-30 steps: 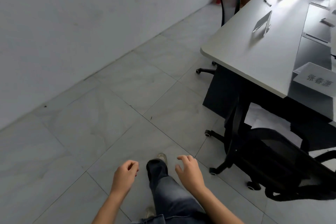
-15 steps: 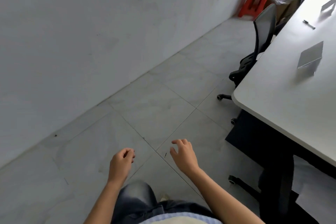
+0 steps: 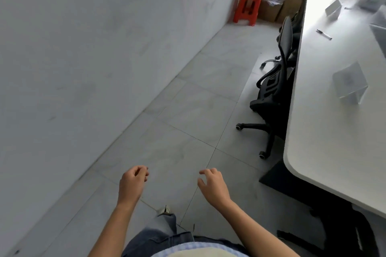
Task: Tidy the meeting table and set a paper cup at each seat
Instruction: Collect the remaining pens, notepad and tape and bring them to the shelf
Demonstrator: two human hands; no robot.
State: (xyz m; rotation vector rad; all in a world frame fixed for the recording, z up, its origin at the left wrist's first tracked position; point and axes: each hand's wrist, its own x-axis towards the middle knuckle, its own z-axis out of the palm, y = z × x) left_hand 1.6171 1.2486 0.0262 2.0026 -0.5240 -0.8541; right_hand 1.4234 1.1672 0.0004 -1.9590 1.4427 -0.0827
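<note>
While both hands hang over the grey tiled floor (image 3: 183, 115) with nothing in them, the task looks barely begun. The left hand (image 3: 133, 181) has its fingers loosely curled and empty. The right hand (image 3: 213, 185) has its fingers slack, slightly spread and just as empty.

The long white meeting table (image 3: 325, 142) stands to the right, well apart from both hands. A black-and-white marker pen (image 3: 323, 34) lies loose on it, between a near clear acrylic name stand (image 3: 351, 81) and a far one (image 3: 333, 9).

A black mesh office chair (image 3: 277, 81) is pushed in at the table's long edge. No paper cup shows at any seat or anywhere else in view, so I cannot tell where the cups are. By my reading, fetching them, setting them out and clearing the pen all remain to be done.
</note>
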